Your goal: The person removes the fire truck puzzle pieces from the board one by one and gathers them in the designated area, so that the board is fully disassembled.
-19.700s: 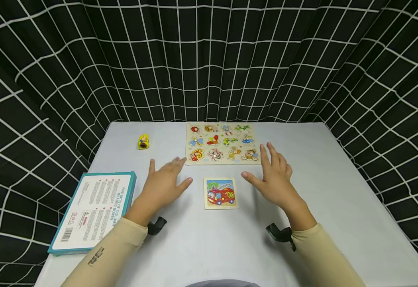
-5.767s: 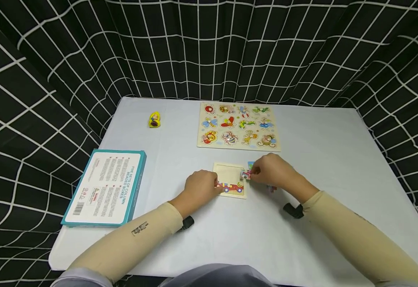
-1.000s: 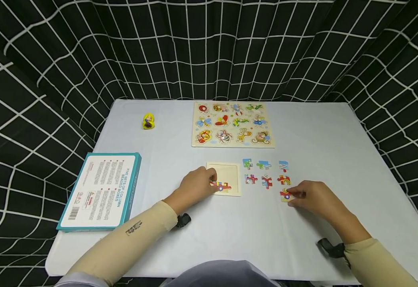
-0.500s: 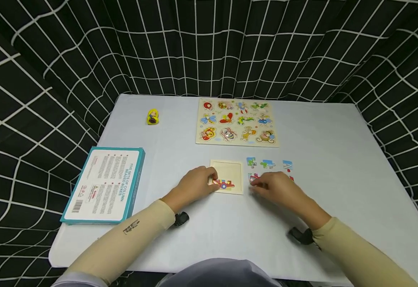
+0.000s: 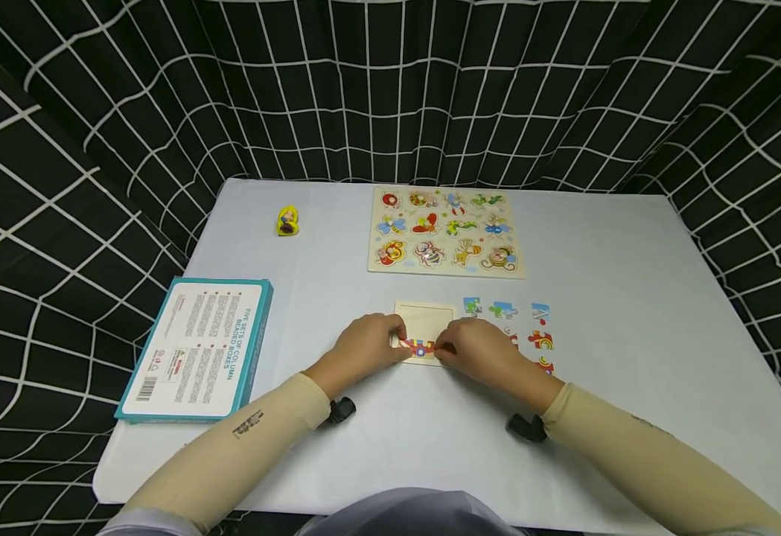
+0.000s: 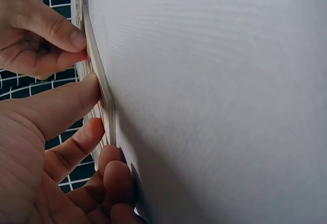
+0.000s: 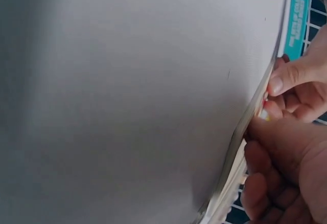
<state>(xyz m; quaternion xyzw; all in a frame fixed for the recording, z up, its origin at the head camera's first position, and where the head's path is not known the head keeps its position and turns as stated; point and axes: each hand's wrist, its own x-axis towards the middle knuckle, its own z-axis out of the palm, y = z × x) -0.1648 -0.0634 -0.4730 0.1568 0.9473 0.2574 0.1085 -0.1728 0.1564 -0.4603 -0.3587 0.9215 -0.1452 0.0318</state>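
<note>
A small wooden puzzle tray (image 5: 420,316) lies in front of me, with red-and-yellow jigsaw pieces (image 5: 421,348) along its near edge. My left hand (image 5: 368,342) pinches the left end of these pieces between thumb and index finger. At their right end, my right hand (image 5: 480,353) has thumb and fingertips on the same pieces, its other fingers curled. The left wrist view shows the left thumb (image 6: 82,93) at the tray's edge, close to the right hand (image 6: 43,35). Fingers hide both ends of the pieces. Several loose jigsaw pieces (image 5: 502,309) lie right of the tray, partly behind the right hand.
A wooden insect puzzle board (image 5: 446,232) lies behind the tray. At the left is a teal-and-white box (image 5: 192,350), and a small yellow figure (image 5: 287,221) stands at the back left. A black curtain with white grid lines (image 5: 403,89) surrounds the white table (image 5: 604,298).
My right hand has let go of a wheel piece at the right and moved left to the pieces in the tray. The left hand keeps its pinch there.
</note>
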